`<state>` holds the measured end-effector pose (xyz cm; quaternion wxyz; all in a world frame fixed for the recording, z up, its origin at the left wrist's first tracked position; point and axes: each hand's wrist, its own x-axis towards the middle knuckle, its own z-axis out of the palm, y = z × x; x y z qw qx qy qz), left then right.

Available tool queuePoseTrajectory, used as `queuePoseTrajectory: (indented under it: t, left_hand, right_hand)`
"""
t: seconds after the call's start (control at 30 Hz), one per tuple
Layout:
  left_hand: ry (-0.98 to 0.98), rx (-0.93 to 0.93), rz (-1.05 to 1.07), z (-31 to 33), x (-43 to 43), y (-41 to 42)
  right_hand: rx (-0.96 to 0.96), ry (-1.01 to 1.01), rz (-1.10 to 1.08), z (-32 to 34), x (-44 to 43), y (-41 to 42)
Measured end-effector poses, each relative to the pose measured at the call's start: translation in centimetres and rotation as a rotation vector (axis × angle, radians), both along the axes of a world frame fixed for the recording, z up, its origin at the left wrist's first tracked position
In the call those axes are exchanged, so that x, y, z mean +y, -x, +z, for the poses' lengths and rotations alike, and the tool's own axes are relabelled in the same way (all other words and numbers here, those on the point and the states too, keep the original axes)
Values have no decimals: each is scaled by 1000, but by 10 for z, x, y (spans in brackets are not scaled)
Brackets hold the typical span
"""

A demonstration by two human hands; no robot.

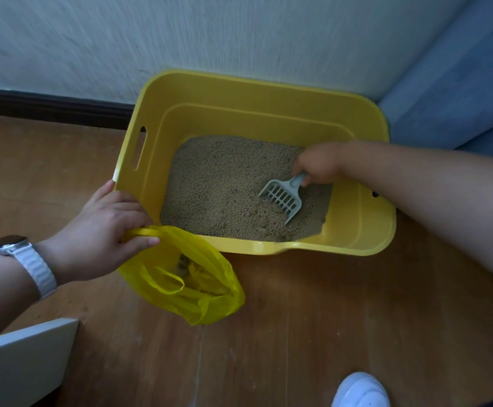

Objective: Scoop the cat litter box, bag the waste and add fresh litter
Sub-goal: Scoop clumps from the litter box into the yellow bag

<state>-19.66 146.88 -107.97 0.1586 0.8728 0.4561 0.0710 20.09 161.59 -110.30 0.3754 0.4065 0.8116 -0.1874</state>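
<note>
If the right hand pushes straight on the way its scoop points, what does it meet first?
Probably the lumpy litter just ahead of the scoop that the right hand holds; beyond it, the near wall of the box. Depth is unclear.

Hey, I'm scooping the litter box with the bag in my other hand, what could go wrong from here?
The yellow bag is held by one handle only; the other droops into its mouth, so a scoopful could miss and hit the floor. The scoop works the right side of the litter box, away from the bag, so clumps may drop on the way across.
</note>
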Motion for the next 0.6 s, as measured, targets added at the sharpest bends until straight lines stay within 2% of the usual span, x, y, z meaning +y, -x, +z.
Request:
queuePoseTrajectory:
  t: [0.3,0.6]
  left_hand:
    - [-8,-10,-2,-1,0,-2]
    - [2,-6,3,-3,0,-1]
  right_hand:
    - [127,29,-70,-13,-15,-12]
    - [148,58,-96,-15,-26,-8]
